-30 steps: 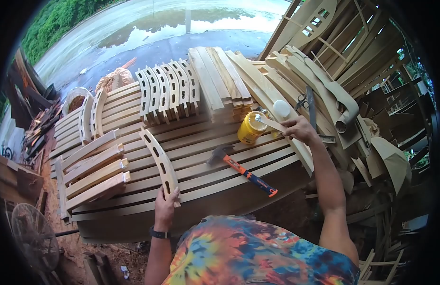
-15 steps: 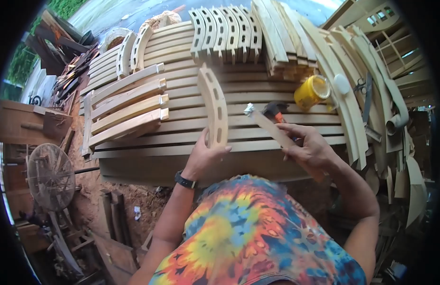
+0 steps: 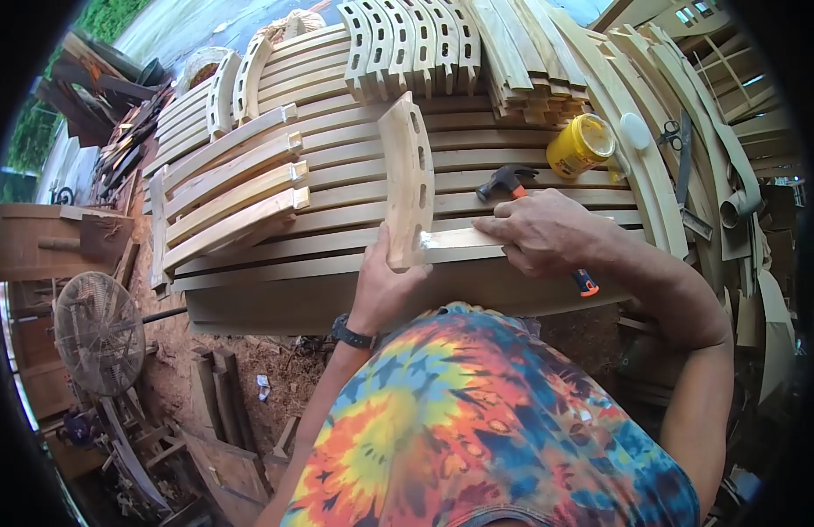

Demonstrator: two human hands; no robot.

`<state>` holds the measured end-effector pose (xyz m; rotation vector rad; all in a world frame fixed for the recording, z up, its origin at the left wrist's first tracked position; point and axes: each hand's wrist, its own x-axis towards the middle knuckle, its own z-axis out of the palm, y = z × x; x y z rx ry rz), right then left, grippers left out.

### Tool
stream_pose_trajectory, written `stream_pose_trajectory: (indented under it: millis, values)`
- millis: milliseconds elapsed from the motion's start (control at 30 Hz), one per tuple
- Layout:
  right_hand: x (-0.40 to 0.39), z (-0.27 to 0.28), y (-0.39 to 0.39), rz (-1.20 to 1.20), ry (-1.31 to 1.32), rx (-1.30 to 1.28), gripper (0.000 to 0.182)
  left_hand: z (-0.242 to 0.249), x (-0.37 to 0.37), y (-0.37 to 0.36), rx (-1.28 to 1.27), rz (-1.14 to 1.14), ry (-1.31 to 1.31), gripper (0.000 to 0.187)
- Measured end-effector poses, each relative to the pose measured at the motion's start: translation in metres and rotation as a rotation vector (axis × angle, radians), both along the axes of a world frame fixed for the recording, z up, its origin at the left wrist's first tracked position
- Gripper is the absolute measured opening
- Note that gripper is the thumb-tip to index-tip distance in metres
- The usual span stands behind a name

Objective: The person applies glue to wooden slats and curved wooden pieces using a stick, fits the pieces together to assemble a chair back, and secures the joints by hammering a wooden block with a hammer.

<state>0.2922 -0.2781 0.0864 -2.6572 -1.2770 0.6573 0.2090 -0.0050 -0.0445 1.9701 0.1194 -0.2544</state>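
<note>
My left hand point(image 3: 382, 285) is closed around the lower end of a curved wooden slat with slots point(image 3: 405, 180), which stands nearly upright with its slotted edge turned to the right. In my right hand point(image 3: 552, 233) is a flat wooden stick point(image 3: 462, 238). White paste on the stick's tip touches the slat at its lowest slot. Just beyond my right hand lies a hammer point(image 3: 505, 182); its orange-and-black handle runs under the hand. An open yellow tub point(image 3: 580, 147), pale inside, stands farther back to the right.
Several slotted curved slats point(image 3: 411, 44) stand in a row at the back. At left, several wooden pieces point(image 3: 236, 206) have white-smeared ends. Scissors point(image 3: 670, 133) and a round white lid point(image 3: 634, 132) lie on the right. A fan point(image 3: 100, 334) stands at lower left.
My left hand has turned the slat so its slotted edge faces right. My right hand has brought the stick's pasted tip down and left against the lowest slot. The hammer is more visible.
</note>
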Motion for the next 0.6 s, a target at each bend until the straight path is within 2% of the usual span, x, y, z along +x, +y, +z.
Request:
stream_pose_trajectory:
  millis: [33,100,200,533,600]
  values:
    - [0.001,0.002,0.003,0.003,-0.001,0.0,0.05,0.001,0.0,-0.001,0.03,0.005,-0.016,0.111]
    - [0.004,0.009,0.01,-0.022,0.064,-0.156,0.048,0.005,-0.001,-0.005,0.061,0.013,-0.01,0.111]
    - [0.007,0.005,0.015,-0.019,0.075,-0.19,0.046,0.008,-0.002,-0.008,0.082,0.022,0.002,0.111]
    - [0.006,-0.001,0.032,-0.039,0.139,-0.184,0.039,0.008,-0.003,-0.016,0.118,0.028,-0.003,0.109]
    - [0.006,-0.01,0.026,-0.082,0.149,-0.071,0.04,0.007,-0.003,-0.014,0.097,0.028,-0.002,0.107]
